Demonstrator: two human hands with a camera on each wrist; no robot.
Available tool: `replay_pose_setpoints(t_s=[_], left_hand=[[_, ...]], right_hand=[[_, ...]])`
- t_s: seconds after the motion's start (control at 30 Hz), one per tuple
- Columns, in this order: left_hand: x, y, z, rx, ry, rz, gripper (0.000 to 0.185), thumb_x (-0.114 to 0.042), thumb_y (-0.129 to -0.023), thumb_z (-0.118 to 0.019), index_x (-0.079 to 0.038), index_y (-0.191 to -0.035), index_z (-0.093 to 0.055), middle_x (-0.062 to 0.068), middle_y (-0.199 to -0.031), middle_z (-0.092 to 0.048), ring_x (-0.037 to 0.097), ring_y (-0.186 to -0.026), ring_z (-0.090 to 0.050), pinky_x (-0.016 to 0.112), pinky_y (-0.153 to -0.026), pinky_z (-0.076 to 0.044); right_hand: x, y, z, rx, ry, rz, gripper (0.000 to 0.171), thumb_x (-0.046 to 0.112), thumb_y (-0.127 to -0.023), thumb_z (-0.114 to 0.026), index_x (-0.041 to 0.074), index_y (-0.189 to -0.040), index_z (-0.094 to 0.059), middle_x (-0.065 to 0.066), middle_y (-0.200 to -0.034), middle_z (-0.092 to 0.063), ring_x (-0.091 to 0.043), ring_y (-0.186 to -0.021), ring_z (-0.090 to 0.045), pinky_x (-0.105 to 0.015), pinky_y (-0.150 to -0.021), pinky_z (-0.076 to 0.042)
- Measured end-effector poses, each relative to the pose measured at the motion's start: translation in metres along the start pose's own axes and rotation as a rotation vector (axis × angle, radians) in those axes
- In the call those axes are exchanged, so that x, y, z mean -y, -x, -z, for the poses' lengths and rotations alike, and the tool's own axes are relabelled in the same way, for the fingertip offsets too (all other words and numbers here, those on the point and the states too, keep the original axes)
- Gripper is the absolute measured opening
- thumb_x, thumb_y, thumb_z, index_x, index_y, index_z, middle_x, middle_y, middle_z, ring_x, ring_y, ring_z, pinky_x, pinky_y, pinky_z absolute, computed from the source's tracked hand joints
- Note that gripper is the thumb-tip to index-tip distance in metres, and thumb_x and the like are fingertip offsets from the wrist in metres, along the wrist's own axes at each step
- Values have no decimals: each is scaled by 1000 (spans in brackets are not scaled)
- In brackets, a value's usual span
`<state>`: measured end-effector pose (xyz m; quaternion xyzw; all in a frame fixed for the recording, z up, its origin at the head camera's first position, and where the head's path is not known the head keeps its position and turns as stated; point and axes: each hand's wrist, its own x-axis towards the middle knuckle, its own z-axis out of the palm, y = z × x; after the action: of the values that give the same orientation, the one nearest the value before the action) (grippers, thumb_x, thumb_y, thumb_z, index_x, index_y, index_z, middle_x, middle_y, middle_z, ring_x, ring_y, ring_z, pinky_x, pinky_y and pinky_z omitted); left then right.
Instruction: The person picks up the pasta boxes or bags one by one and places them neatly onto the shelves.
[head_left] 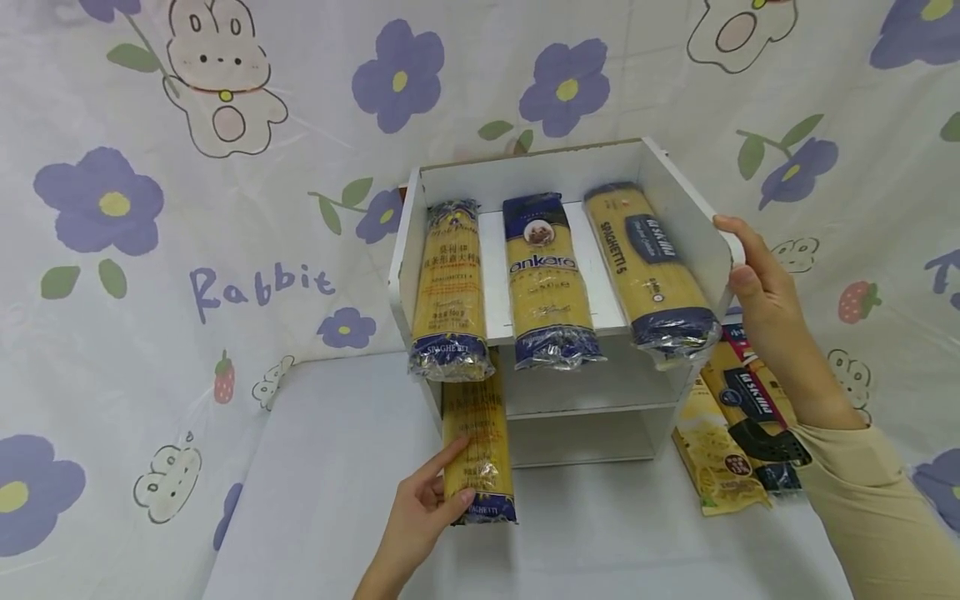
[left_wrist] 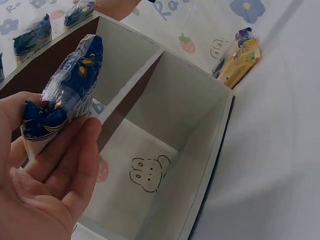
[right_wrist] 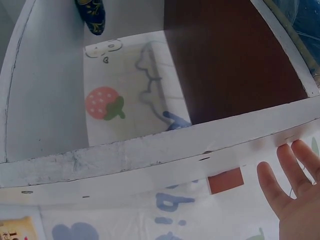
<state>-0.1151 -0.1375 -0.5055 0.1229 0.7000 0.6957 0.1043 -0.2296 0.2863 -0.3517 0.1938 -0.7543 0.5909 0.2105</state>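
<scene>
Three spaghetti packets (head_left: 543, 279) lie side by side on the top shelf of the white shelf unit (head_left: 678, 204), their blue ends jutting over its front edge. We see a fourth, the yellow spaghetti packet (head_left: 476, 442), standing tilted at the unit's front left corner, its upper part passing into the lower compartment and its blue bottom end near the white table (head_left: 330, 475). Our left hand (head_left: 423, 512) holds this packet near that bottom end, fingers curled round it and the forefinger laid along its side; the left wrist view shows the blue crimped end (left_wrist: 65, 92) pinched between thumb and fingers. Our right hand (head_left: 757, 287) rests on the unit's right wall, fingers straight, thumb at the front edge. More pasta packets (head_left: 738, 437) lie on the table beside the unit, below the right forearm
</scene>
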Motion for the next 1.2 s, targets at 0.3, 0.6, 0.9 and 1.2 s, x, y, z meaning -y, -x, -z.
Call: replay_pose_setpoints(t_s=[0.3,0.6,0.9,1.2], left_hand=[[-21,-1,14,31,-213,26,53,-25,-97,-65,-24,-147,-48,21,-100,-73,8,-75,-71,25,-68,-59],[-65,28,8,364,52,-32,39,-10,-104,-47,-4,-143,-50,25,-98,-73,12,-81,-75,31,-63,-60],[-36,19,-18,482,220,89,48,-10,-105,-46,-10,-152,-37,22,-150,-47,22,-137,-52,26,-108,-47],[-26,0,-15,457,105,-86,41,-4,-104,-46,-2,-145,-46,26,-146,-49,18,-135,-54,27,-107,-48]], right_hand=[[3,1,-3,-5,-5,-1,62,51,-100,-49,17,-151,-39,-1,-143,-50,-14,-113,-53,-14,-84,-51],[4,1,0,-5,-19,8,59,49,-101,-49,18,-150,-39,1,-142,-50,-12,-114,-53,-13,-85,-50],[4,1,-1,35,-7,19,53,41,-104,-46,18,-151,-37,3,-145,-48,-12,-117,-52,-14,-89,-48],[3,1,1,36,-9,25,53,41,-104,-45,18,-151,-37,4,-142,-49,-11,-114,-52,-13,-85,-50]])
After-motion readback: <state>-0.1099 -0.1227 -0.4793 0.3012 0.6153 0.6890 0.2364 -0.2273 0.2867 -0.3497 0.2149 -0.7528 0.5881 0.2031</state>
